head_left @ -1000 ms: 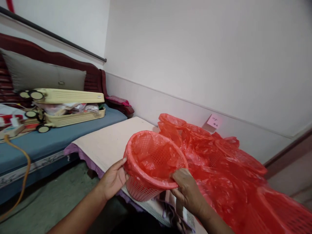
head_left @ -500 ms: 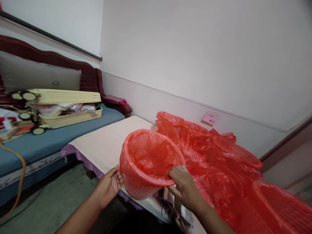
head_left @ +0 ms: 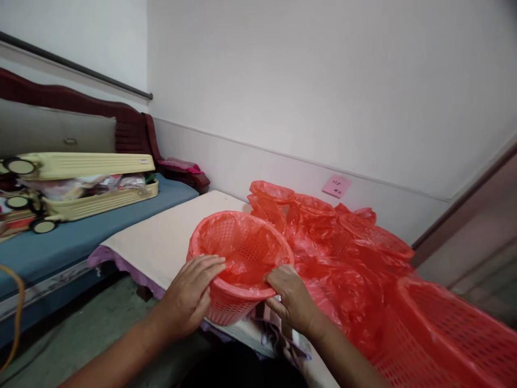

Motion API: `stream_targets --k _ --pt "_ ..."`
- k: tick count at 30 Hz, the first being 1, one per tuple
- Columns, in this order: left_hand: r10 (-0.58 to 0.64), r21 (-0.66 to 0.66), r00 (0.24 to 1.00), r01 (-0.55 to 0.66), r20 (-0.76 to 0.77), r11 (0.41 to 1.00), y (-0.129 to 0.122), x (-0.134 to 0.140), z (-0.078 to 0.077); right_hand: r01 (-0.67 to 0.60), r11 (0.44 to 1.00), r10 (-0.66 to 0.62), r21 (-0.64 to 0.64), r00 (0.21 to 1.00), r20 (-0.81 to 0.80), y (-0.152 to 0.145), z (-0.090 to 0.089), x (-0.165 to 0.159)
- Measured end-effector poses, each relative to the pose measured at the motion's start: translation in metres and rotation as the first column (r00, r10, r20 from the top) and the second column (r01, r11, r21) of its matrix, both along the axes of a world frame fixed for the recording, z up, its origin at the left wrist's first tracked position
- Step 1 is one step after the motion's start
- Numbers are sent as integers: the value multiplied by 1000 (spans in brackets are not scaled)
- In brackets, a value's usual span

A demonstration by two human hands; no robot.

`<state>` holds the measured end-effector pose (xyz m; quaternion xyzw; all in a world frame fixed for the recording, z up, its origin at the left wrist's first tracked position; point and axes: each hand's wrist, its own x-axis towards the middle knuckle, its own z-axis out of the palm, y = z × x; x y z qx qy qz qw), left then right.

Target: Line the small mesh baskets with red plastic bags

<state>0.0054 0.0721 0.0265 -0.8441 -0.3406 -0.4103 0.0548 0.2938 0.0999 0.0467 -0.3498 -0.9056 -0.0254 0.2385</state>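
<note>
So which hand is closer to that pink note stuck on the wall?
The right hand. It grips the near right rim of the red basket, below the pink note. The left hand holds the near left rim, farther away.

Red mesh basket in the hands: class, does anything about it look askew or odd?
The round red plastic mesh basket tilts toward the camera, its base overhanging the cream-covered table's front edge. Nothing looks spilled or damaged.

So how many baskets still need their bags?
Done: several bagged baskets lie along the wall. In hand: left hand and right hand hold the near basket's rim, its bag already inside. Left: at least one bare basket on the right.
</note>
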Motion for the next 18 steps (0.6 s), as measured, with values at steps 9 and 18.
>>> stream_targets --k 9,18 --pt "39 111 986 -22 -159 994 31 -9 -18 77 997 -77 26 997 9 -1 -3 -9" --pt "142 134 967 -115 -211 984 8 8 9 286 957 -291 58 949 123 -11 6 -44"
